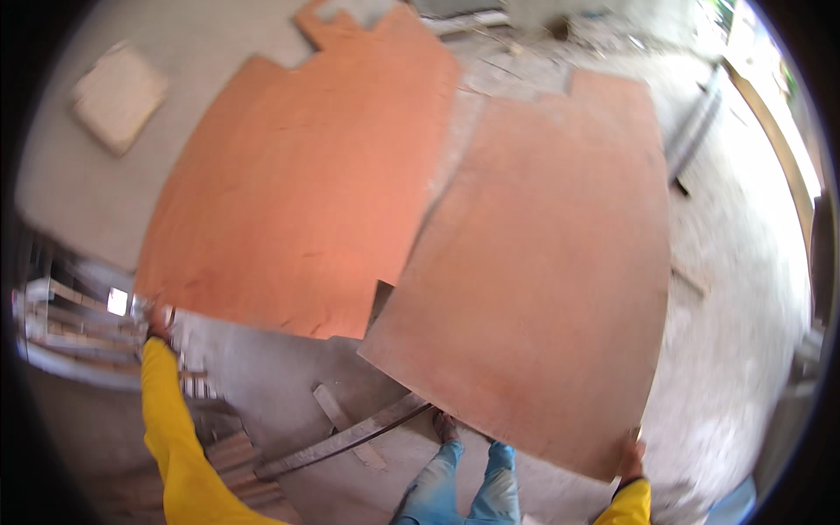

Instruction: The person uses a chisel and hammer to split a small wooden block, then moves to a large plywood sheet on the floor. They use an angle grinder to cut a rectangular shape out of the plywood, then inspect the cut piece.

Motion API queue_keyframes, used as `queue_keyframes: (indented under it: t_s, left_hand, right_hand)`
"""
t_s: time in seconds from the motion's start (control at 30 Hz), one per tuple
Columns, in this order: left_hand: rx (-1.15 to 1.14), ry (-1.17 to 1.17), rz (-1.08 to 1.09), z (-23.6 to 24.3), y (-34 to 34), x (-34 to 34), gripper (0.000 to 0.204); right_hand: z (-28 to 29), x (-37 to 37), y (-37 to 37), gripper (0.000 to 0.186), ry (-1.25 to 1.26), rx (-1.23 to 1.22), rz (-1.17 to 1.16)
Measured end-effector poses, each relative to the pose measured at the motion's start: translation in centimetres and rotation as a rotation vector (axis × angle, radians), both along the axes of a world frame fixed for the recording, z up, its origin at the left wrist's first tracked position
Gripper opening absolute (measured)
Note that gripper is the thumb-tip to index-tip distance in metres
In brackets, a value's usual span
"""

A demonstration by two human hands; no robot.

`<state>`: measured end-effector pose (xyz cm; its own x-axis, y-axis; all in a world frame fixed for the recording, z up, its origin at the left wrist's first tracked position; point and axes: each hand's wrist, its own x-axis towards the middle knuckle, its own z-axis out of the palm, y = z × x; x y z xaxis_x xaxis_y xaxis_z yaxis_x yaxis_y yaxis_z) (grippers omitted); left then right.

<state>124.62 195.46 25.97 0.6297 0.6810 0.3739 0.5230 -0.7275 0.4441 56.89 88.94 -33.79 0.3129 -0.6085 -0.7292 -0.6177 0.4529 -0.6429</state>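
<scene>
Two flat sheets fill the middle of the view, an orange-brown sheet (289,175) with a notched far end on the left and a paler brown sheet (534,262) on the right. My left hand (157,319), at the end of a yellow sleeve, is closed on the near left corner of the orange sheet. My right hand (632,459) grips the near right corner of the paler sheet, fingers partly hidden by it. The sheets' inner edges lie close together, with a small dark piece (381,296) showing between them. My legs in blue trousers are below.
A pale square slab (120,96) lies at upper left. Long bars (350,442) and a short plank (332,407) lie near my feet. Stacked lengths (66,324) are at left. Grey pieces (696,131) and a leaning board (770,136) are at right, with rubble along the back.
</scene>
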Motion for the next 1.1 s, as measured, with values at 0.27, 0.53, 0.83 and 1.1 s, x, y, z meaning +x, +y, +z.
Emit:
queue_keyframes:
  t_s: [0.27, 0.53, 0.83, 1.1]
  left_hand:
    - [-0.416, -0.378, -0.258, -1.2, -6.4, 7.8, 0.072]
    - [0.077, -0.156, -0.484, 2.0, -11.3, -3.1, 0.060]
    - [0.107, -0.128, -1.047, -4.0, -40.6, -19.5, 0.030]
    - [-0.194, -0.005, -1.322, -10.9, -57.6, -27.7, 0.030]
  right_hand:
    - [-7.5, -2.7, 1.4, 0.034, 0.640, -0.179, 0.045]
    - [-10.6, -2.2, 3.1, 0.029, 0.389, -0.024, -0.143]
    - [12.3, 15.7, 14.3, 0.031, -0.156, -0.092, 0.053]
    - [42.5, 29.4, 25.4, 0.041, -0.625, -0.035, 0.152]
